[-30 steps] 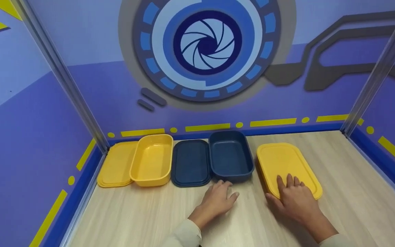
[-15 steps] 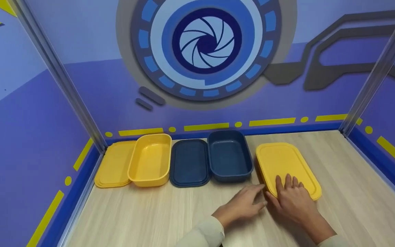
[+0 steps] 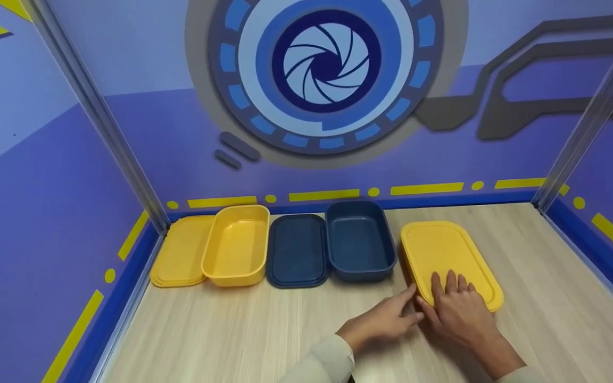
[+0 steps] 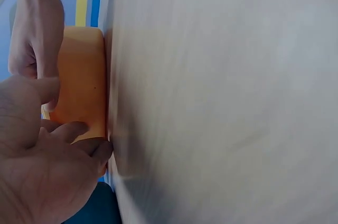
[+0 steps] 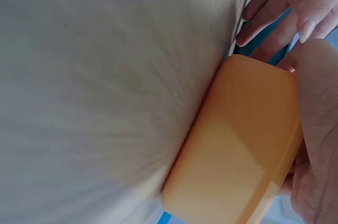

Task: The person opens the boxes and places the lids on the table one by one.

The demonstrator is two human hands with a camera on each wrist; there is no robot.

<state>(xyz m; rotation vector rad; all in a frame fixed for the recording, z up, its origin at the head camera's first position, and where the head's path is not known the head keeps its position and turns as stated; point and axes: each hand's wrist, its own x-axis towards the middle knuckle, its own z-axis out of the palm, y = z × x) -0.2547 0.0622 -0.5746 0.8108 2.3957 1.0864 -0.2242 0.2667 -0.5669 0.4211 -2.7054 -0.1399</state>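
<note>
On the right of the table, a yellow lunch box [image 3: 439, 247] has its lid on. My right hand [image 3: 465, 315] rests on the near end of that lid, fingers extended over the top, thumb by the left rim. Beside the box's near left corner is my left hand [image 3: 383, 320], its fingertips at the side wall. The left wrist view shows those fingers [image 4: 71, 131] loosely bent against or very near the box wall [image 4: 84, 86]; firm contact is hard to judge. In the right wrist view the box's side [image 5: 227, 134] stands on the table.
Left of the lidded box stand an uncovered dark blue box [image 3: 361, 244] and a dark blue lid [image 3: 297, 250]. Farther left are an uncovered yellow box [image 3: 236, 244] and a yellow lid [image 3: 180, 252]. A printed wall [image 3: 168, 143] closes off the back, with side panels left and right.
My left hand has moved right, from in front of the dark blue box to the side of the lidded yellow box. The right hand has stayed on the lid.
</note>
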